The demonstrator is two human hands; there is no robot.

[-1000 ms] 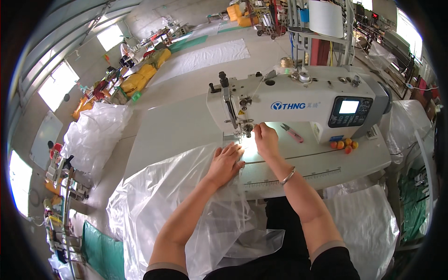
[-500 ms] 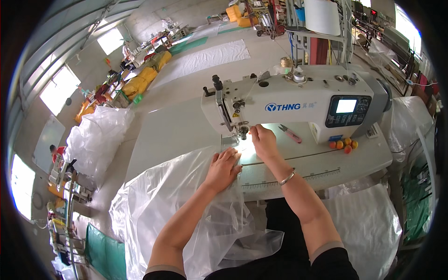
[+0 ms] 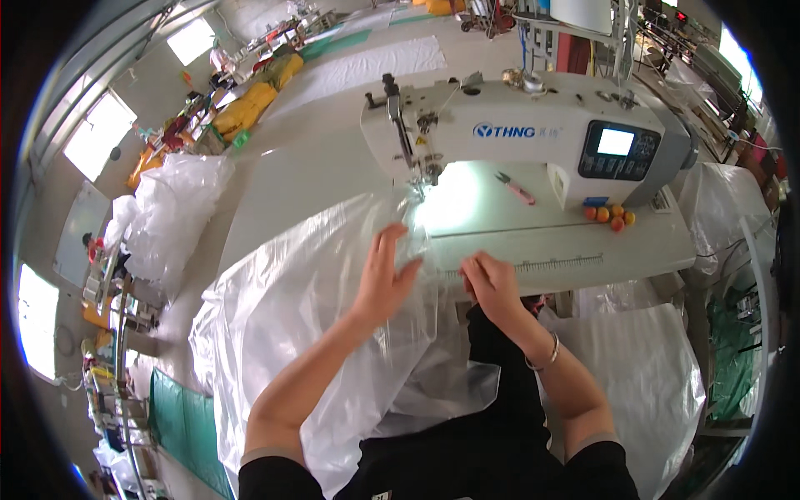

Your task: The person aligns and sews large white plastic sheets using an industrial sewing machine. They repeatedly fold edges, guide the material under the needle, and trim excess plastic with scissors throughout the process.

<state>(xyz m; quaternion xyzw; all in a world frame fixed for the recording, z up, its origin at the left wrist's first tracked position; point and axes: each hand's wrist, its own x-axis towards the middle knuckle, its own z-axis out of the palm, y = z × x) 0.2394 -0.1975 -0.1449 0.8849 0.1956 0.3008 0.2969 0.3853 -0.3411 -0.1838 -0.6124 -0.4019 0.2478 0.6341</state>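
A person seated at a white sewing table (image 3: 333, 179) worked a large sheet of clear plastic film (image 3: 292, 317) with both bare hands. The left hand (image 3: 385, 279) lay flat on the film with fingers spread and nothing gripped, pressing the sheet down near the table's front edge. The right hand (image 3: 492, 283), a thin bracelet (image 3: 543, 360) at its wrist, rested just beside it at the same front edge, fingers curled down onto the film's border; whether it pinched the plastic or only pressed on it could not be told. The film ran from under the needle (image 3: 419, 187) of the white industrial sewing machine (image 3: 517, 133), across the middle of the table, and spilled over the front edge onto the person's lap, bunching in loose folds toward the table's left side. A lamp under the machine arm lit a bright patch on the table just right of the needle. A ruler strip (image 3: 550, 267) ran along the front edge to the right of the hands. Pink-handled snips (image 3: 515, 189) lay on the machine bed, and four small orange fruits (image 3: 612, 217) sat near the table's right edge below the machine's control panel (image 3: 618, 150). More bundled clear plastic (image 3: 175, 208) stood off the table's left edge.
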